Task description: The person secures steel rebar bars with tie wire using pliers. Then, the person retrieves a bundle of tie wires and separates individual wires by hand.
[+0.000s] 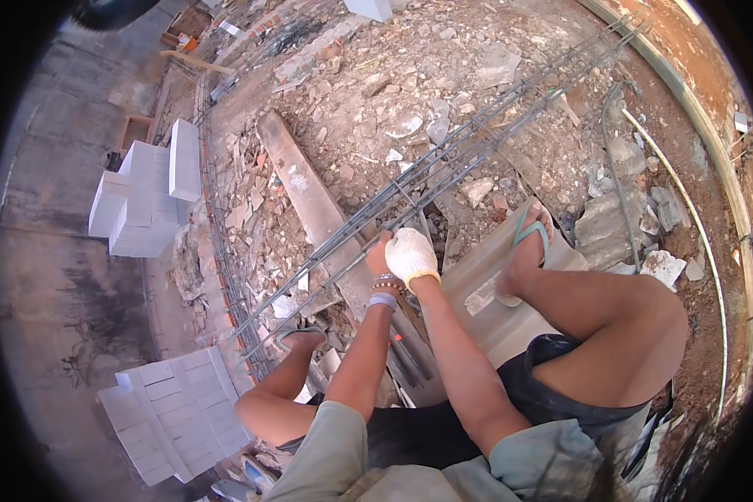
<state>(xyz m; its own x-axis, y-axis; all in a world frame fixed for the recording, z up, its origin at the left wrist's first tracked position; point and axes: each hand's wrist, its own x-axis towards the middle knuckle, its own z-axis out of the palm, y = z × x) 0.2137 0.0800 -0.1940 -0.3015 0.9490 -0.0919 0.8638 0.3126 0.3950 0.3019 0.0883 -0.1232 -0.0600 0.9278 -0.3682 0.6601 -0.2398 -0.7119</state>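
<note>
A grey-green shirt fills the bottom centre of the frame, its short sleeves leading to two bare forearms, with dark shorts and bent knees on either side. The arms run up to the middle of the frame, where the hands sit close together at a long bundle of steel bars. The left hand, bare and ringed by bracelets at the wrist, is curled beside the lower bars; the right hand wears a white knit glove with a yellow cuff and is bent over just beside it (the fingers of both are mostly turned out of sight, so I cannot tell what either one grips). The bars, joined by cross-ties, slant from the lower left of centre to the upper right. Below the wrists lies a dark, slender object with an orange-red mark, too small to name. The right foot, in a pale green sandal, rests on a grey-brown sheet right of centre. Beyond the hands, a worn plank angles toward the upper left over broken rubble. White blocks are stacked at lower left, with more at left of the frame, against a stained grey surface. A long timber curves down the right edge.
</note>
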